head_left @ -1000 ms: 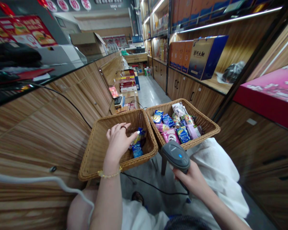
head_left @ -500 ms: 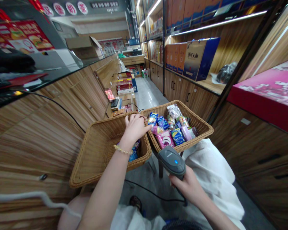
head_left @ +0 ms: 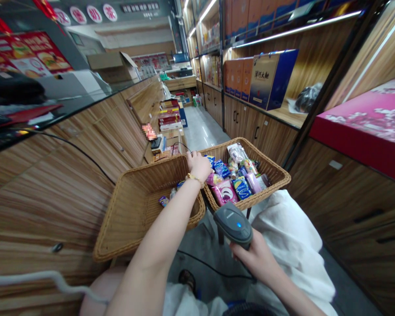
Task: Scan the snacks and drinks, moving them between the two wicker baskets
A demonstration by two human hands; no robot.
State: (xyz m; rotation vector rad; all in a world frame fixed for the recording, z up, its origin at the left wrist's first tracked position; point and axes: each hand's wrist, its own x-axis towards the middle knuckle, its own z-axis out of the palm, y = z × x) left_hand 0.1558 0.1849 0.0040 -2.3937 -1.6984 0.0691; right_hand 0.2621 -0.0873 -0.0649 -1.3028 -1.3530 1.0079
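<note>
My left hand [head_left: 199, 166], with a yellow bracelet at the wrist, is over the touching rims of two wicker baskets, beside the blue packets. Its fingers bend downward, slightly apart, with nothing visible in them; the thumb is hidden. My right hand [head_left: 255, 251] is wrapped round the handle of a dark grey barcode scanner [head_left: 234, 224], whose blue light is lit. The right basket [head_left: 276, 182] holds many small packs, among them a pink packet [head_left: 224, 192] and a blue-and-yellow packet [head_left: 242, 188]. In the left basket [head_left: 118, 219] lie a small purple packet [head_left: 163, 201] and items partly covered by my forearm.
A wooden counter [head_left: 85, 175] runs along the left. Shelves on the right carry a blue-and-beige gift box [head_left: 273, 79], and a pink box [head_left: 365, 118] stands nearer. A black cable [head_left: 213, 265] hangs below the baskets. The aisle floor [head_left: 202, 125] stretches ahead.
My left hand has moved right and slightly away, from the left basket's inner side to the rims. The purple packet in the left basket has come into sight. The scanner stays nearly in place.
</note>
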